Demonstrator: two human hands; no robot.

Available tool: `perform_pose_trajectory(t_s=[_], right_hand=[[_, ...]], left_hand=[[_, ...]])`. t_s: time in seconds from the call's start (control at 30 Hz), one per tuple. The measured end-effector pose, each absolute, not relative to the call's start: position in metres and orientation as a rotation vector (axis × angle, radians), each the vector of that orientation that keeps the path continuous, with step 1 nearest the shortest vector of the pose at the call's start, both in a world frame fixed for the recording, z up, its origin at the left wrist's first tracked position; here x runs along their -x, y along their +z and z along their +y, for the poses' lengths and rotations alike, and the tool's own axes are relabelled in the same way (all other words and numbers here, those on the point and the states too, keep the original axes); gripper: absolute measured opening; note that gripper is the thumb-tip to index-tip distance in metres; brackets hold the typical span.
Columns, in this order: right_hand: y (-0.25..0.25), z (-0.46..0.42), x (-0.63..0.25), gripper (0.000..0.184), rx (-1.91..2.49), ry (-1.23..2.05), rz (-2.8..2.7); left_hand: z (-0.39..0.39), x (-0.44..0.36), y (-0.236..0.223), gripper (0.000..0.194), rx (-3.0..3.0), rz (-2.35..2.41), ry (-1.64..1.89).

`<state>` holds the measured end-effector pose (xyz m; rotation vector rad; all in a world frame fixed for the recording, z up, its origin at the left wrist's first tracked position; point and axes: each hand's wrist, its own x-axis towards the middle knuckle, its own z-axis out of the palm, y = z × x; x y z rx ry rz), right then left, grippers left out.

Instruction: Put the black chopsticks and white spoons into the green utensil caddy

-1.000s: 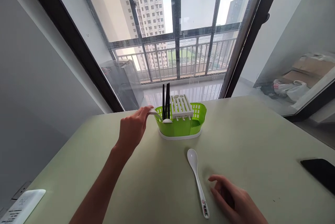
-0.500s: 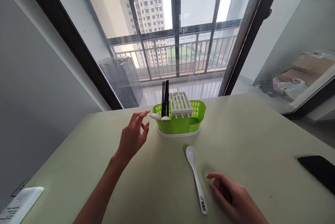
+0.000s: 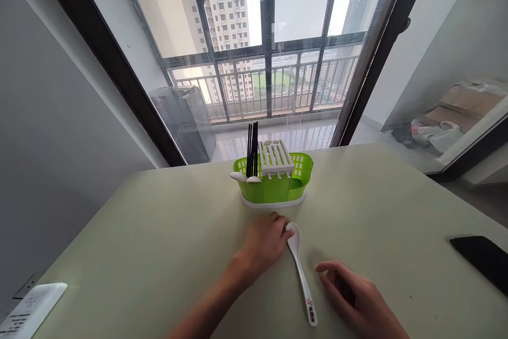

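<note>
A white spoon (image 3: 303, 278) lies on the table, bowl end away from me and handle toward me. My left hand (image 3: 265, 241) is at its bowl, thumb over the near edge and fingers curled at the left side; motion blurs the hand. Right of the handle, my right hand (image 3: 353, 296) rests with loosely curled fingers, the thumb and index finger apart, holding nothing. Beyond stands a green basket (image 3: 270, 192) on a white base. It holds several black chopsticks (image 3: 252, 151), and two white spoons (image 3: 239, 176) have their bowls over its front left rim.
A white slotted rack with hooks (image 3: 277, 157) sits on the basket. A black phone-like object (image 3: 482, 260) lies at the table's right edge, and a white device (image 3: 34, 307) at the near left. Behind the table (image 3: 170, 212) is a large window.
My left hand has let go of a spoon at the basket's left end and moved right and nearer, to the bowl of the spoon on the table. My right hand has stayed put.
</note>
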<state>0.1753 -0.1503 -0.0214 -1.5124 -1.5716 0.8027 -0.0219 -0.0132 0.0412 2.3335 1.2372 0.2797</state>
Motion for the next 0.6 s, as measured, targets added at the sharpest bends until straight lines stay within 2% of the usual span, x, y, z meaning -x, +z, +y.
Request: perform_pose_trajectory(t_s=[0.17,0.33,0.47,0.6], right_hand=[[-0.024,-0.15,-0.173,0.034,1.506,0.761,-1.575],[-0.024,-0.152,-0.172,0.032,1.531,0.747,-1.594],[-0.025,-0.152,-0.174,0.033,1.511,0.756,-1.629],[-0.025,-0.152,-0.174,0.031,1.498,0.739,-1.642]], left_hand=[[-0.01,0.042,0.047,0.018,-2.123,1.2,0.331],[-0.027,0.055,0.054,0.027,-2.173,1.402,0.354],[-0.049,0.038,0.057,0.042,-2.307,1.357,0.096],[-0.054,0.027,0.057,0.032,-2.349,1.317,-0.136]])
